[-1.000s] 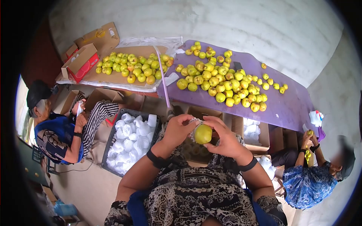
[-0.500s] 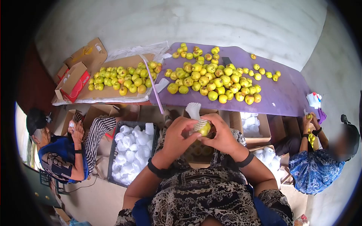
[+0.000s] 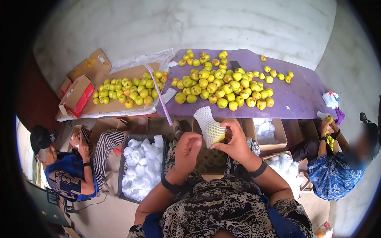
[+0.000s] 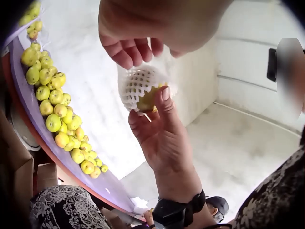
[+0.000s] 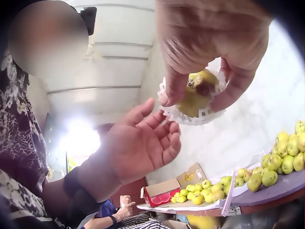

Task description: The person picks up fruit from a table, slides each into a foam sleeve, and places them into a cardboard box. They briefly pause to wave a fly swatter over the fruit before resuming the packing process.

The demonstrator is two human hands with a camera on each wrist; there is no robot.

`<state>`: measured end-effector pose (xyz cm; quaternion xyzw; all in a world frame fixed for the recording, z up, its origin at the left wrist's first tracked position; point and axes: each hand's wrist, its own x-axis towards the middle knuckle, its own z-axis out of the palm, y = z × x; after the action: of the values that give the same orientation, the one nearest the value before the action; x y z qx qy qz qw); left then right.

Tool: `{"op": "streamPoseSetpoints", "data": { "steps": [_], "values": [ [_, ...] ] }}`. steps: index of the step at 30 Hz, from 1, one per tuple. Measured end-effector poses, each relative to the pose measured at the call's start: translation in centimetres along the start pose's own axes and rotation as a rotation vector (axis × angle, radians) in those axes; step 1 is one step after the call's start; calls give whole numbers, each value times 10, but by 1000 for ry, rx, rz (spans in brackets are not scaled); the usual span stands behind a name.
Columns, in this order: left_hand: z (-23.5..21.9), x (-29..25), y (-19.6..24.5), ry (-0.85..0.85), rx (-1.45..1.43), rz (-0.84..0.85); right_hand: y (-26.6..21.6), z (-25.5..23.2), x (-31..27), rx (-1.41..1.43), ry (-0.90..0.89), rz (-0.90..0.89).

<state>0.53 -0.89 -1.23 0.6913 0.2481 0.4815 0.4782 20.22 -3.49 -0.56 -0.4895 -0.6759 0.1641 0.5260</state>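
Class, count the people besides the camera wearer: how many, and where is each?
2: the person in stripes left of the black crate; the person in patterned blue near the purple table's right end. Others may be hidden.

Left hand point(image 3: 187, 152): you have a thin gap between it and the white net point(image 3: 209, 127).
Counter point(image 3: 295, 95): its edge blocks you ahead; you can pass between the apples point(image 3: 222, 85) and white cloth point(image 3: 330, 100).
Purple strip point(image 3: 160, 97): sticks out past the edge.
Boxes point(image 3: 281, 139): crowd your right side.
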Motion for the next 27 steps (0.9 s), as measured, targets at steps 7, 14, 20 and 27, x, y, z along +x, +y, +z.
{"op": "streamPoseSetpoints", "data": {
  "steps": [7,14,20,27],
  "values": [
    [18,3,-7,-214,-791,-367,-30,2,9,116,-125,-70],
    [20,3,-13,-145,-867,-390,-36,-4,10,117,-65,-87],
    [20,5,-14,-117,-934,-372,-38,-6,10,5,41,-149],
    [20,2,-20,-102,-908,-319,-35,-10,10,-83,75,-272]
  ]
}}
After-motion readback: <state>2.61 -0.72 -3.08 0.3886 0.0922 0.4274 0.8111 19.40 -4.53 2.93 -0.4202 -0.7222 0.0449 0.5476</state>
